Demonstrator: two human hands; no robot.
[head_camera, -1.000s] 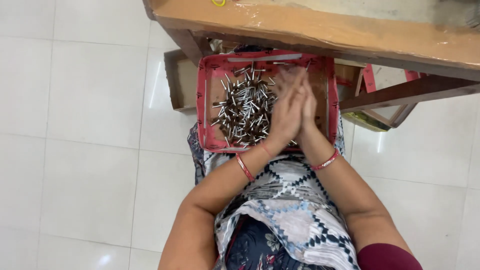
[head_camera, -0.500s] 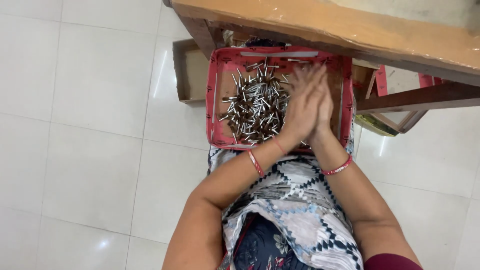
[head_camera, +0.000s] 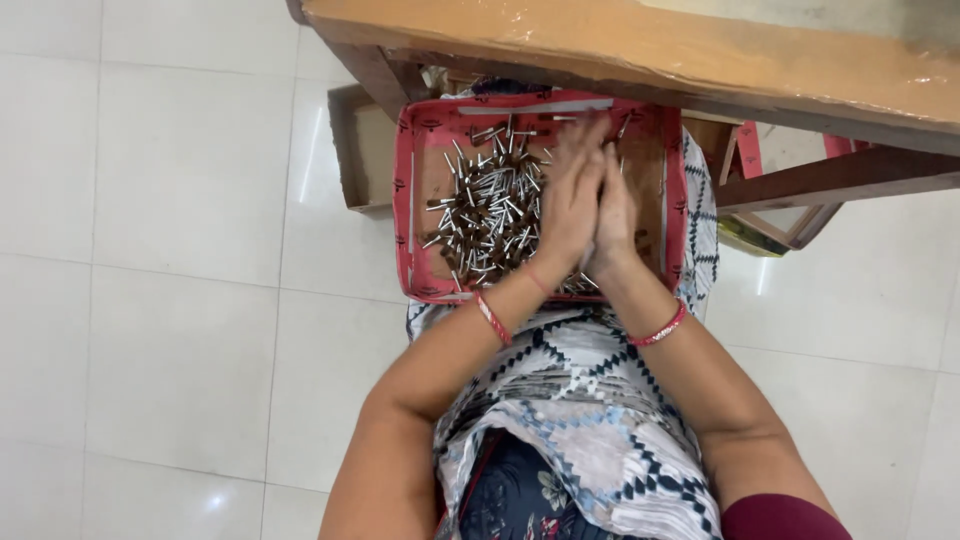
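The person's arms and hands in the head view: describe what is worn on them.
Both forearms are bare. The left hand has a thin red bangle with pale markings at the wrist. The right hand has a similar red bangle at its wrist. A dark maroon sleeve covers the right upper arm. No rings can be made out.

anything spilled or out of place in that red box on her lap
Nothing stands out. The small metal pins lie in a loose heap inside the red cardboard tray, none seen on the white floor tiles. Left hand and right hand press together above them.
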